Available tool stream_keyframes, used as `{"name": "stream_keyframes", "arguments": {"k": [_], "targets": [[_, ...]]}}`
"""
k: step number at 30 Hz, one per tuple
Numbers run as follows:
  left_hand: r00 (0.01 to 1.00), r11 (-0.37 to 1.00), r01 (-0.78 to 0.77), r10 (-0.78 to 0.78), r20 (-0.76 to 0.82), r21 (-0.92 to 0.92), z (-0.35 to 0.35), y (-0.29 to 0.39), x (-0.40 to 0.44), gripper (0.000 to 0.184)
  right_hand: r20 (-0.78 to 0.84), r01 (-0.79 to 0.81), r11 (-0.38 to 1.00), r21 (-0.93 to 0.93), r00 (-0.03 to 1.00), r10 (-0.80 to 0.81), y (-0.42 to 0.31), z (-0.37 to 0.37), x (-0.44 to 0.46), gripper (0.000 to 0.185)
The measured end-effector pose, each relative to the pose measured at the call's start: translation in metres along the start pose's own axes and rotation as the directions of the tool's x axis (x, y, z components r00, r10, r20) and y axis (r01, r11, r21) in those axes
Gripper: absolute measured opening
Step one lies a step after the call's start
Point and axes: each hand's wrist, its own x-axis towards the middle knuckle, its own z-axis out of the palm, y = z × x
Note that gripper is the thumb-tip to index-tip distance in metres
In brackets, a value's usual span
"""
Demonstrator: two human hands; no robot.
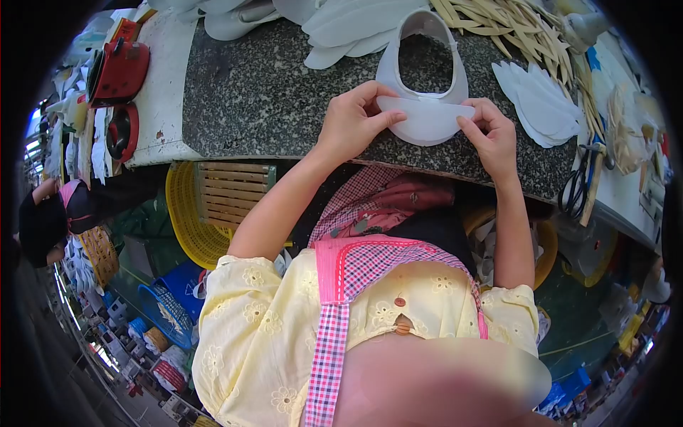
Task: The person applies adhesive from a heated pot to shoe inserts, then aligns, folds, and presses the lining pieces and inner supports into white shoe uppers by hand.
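Note:
A white shoe upper [386,73] lies on the speckled stone tabletop [249,92], its opening facing away from me. Over its near end I hold a thin white curved piece [427,121]. My left hand [356,117] pinches the piece's left end between thumb and fingers. At the right end, my right hand [489,132] grips it the same way. Stacked white pieces [537,103] lie to the right of the shoe upper, and more white pieces [348,32] lie beyond it.
Beige strips [509,28] are heaped at the back right. Black-handled scissors [575,188] hang at the right edge. A red container [124,70] stands at the left. Below the table is a yellow basket [186,220]. Another person [53,213] is at the far left.

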Motion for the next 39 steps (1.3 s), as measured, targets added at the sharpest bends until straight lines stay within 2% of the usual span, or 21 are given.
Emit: {"name": "stream_keyframes", "arguments": {"k": [6, 15, 18, 21, 22, 24, 25, 27, 28, 29, 30, 31, 32, 33, 34, 35, 37, 38, 39], "targets": [[1.000, 0.999, -0.031, 0.031, -0.003, -0.025, 0.003, -0.005, -0.001, 0.025, 0.018, 0.070, 0.995, -0.067, 0.997, -0.069, -0.001, -0.001, -0.001, 0.019], [0.993, 0.991, -0.106, 0.110, -0.052, 0.084, 0.006, -0.002, -0.002, 0.027, -0.005, 0.063, 0.991, -0.120, 0.998, -0.065, -0.004, 0.002, 0.001, 0.018], [0.954, 0.821, -0.250, 0.300, -0.015, 0.513, 0.000, -0.002, 0.004, 0.036, -0.002, 0.093, 0.966, -0.242, 0.995, -0.096, -0.004, 0.004, 0.004, 0.018], [0.861, 0.670, -0.308, 0.498, -0.100, 0.675, -0.008, -0.003, 0.013, 0.045, 0.022, 0.141, 0.920, -0.366, 0.989, -0.143, -0.005, 0.006, 0.009, 0.019], [0.922, 0.661, -0.259, 0.387, -0.025, 0.704, -0.011, 0.002, 0.012, 0.053, 0.055, 0.139, 0.880, -0.454, 0.990, -0.128, -0.008, 0.007, 0.011, 0.020], [0.785, 0.438, -0.509, 0.590, 0.189, 0.741, -0.021, 0.006, 0.023, 0.053, 0.109, 0.141, 0.768, -0.625, 0.990, -0.093, -0.015, 0.005, 0.015, 0.023], [0.683, 0.300, -0.610, 0.669, 0.294, 0.733, -0.024, 0.009, 0.028, 0.053, 0.085, 0.092, 0.689, -0.719, 0.995, -0.043, -0.017, 0.001, 0.019, 0.024], [0.686, 0.322, -0.675, 0.604, 0.405, 0.664, -0.024, 0.006, 0.032, 0.046, 0.007, -0.017, 0.488, -0.873, 0.999, 0.047, -0.024, -0.011, 0.026, 0.026], [0.664, 0.302, -0.710, 0.586, 0.464, 0.636, -0.025, 0.008, 0.035, 0.044, -0.094, -0.107, 0.448, -0.888, 0.994, 0.051, -0.025, -0.026, 0.030, 0.027], [0.634, 0.272, -0.745, 0.572, 0.521, 0.609, -0.027, 0.013, 0.043, 0.041, -0.135, -0.142, 0.723, -0.676, 0.989, 0.067, -0.019, -0.034, 0.029, 0.026], [0.656, 0.313, -0.745, 0.505, 0.561, 0.589, -0.028, 0.022, 0.041, 0.035, -0.159, -0.147, 0.910, -0.387, 0.983, 0.091, -0.007, -0.039, 0.022, 0.024], [0.673, 0.401, -0.736, 0.520, 0.526, 0.545, -0.028, 0.033, 0.036, 0.036, -0.168, -0.134, 0.989, -0.062, 0.978, 0.122, 0.000, -0.050, 0.011, 0.023], [0.657, 0.455, -0.753, 0.559, 0.506, 0.475, -0.026, 0.043, 0.029, 0.038, 0.005, -0.346, 0.891, 0.295, 0.933, 0.360, -0.013, -0.045, 0.001, 0.024], [0.639, 0.436, -0.766, 0.592, 0.491, 0.473, -0.022, 0.058, 0.021, 0.040, 0.092, -0.164, 0.955, 0.249, 0.985, 0.145, -0.012, -0.035, -0.006, 0.035], [0.611, 0.411, -0.788, 0.618, 0.494, 0.459, -0.018, 0.070, 0.014, 0.040, 0.257, -0.202, 0.885, 0.420, 0.961, 0.097, -0.029, -0.031, -0.012, 0.043], [0.579, 0.379, -0.806, 0.663, 0.474, 0.455, -0.011, 0.074, 0.009, 0.040, 0.276, -0.143, 0.821, 0.553, 0.961, -0.019, -0.045, -0.026, -0.015, 0.047], [0.669, 0.421, -0.737, 0.566, 0.482, 0.528, -0.006, 0.078, -0.002, 0.037, 0.134, -0.028, 0.913, 0.408, 0.991, -0.029, -0.058, -0.023, -0.015, 0.039], [0.680, 0.390, -0.726, 0.526, 0.511, 0.566, -0.010, 0.083, -0.009, 0.041, 0.105, -0.005, 0.918, 0.397, 0.994, -0.040, -0.057, -0.026, -0.016, 0.032], [0.639, 0.353, -0.743, 0.628, 0.444, 0.569, -0.016, 0.090, -0.018, 0.042, 0.085, 0.015, 0.919, 0.394, 0.995, -0.053, -0.056, -0.029, -0.018, 0.027]]}}
